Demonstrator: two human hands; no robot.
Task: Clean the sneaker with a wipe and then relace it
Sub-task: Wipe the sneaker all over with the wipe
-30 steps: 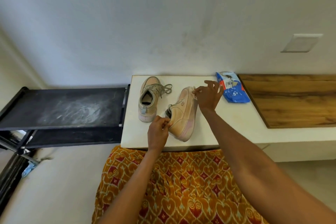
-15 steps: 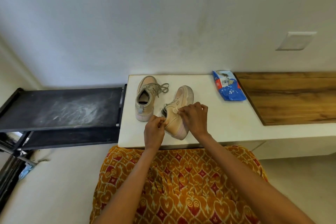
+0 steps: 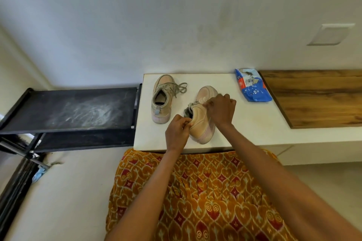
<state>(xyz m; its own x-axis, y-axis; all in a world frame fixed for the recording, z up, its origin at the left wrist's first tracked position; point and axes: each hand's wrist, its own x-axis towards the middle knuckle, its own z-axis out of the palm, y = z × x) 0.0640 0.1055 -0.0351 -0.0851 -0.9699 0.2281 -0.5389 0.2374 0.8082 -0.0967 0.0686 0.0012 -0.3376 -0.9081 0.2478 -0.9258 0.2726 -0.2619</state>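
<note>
beside sneaker (image 3: 201,121), unreadable wipes pack (image 3: 252,88)

Bare forearms, no sleeves; orange garment (image 3: 205,191) (red, cream heart motifs) over lap

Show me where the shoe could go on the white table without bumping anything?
Free: the white table between the held sneaker and the wooden board, below the blue wipes pack. Also the back strip behind both shoes. Crowded: the left end, where the laced sneaker and both hands sit close.
</note>
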